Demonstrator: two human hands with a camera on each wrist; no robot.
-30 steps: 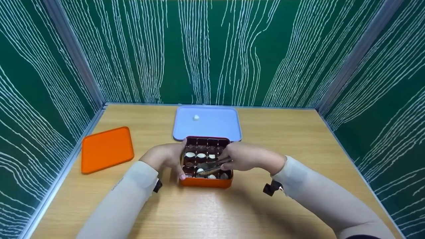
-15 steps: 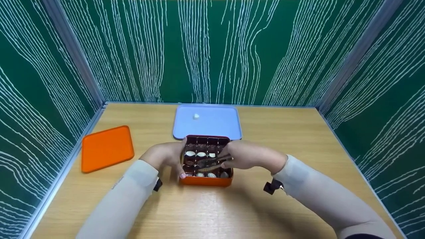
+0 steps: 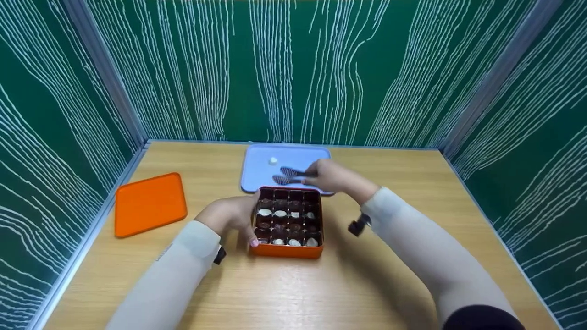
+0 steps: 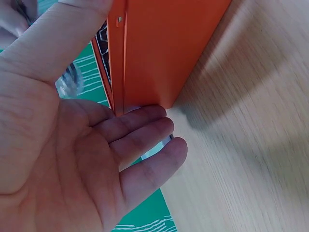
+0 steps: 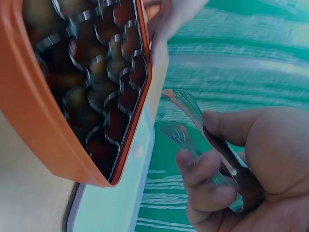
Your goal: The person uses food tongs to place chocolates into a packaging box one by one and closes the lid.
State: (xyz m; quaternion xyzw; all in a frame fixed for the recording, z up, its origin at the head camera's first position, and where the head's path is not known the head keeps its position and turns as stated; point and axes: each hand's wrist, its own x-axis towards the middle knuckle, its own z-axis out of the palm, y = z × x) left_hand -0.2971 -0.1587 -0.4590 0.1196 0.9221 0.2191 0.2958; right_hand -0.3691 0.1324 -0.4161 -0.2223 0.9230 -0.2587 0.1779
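An orange tin box [image 3: 286, 251] stands in the middle of the table, its dark divided insert holding rows of brown and white chocolates. My left hand [image 3: 231, 214] holds the box at its left side, thumb on the near corner and fingers at the far one. In the left wrist view, the fingers [image 4: 145, 140] bend lightly at the orange wall's end. Over the light blue tray [image 3: 254, 179] my right hand [image 3: 330, 176] grips metal tongs [image 5: 219, 150]. Their tips stand apart with nothing visible between them. One small white chocolate [image 3: 273, 161] lies on the tray.
An orange lid [image 3: 151, 206] lies on the wooden table [image 3: 220, 298] at the left. Green panels [image 3: 183, 68] with white streaky lines close off the back and both sides. The tray sits right behind the box.
My right hand has lifted the tongs out of the box and moved them away to above the tray. Their tips are spread wider. The left hand and the box stay in place.
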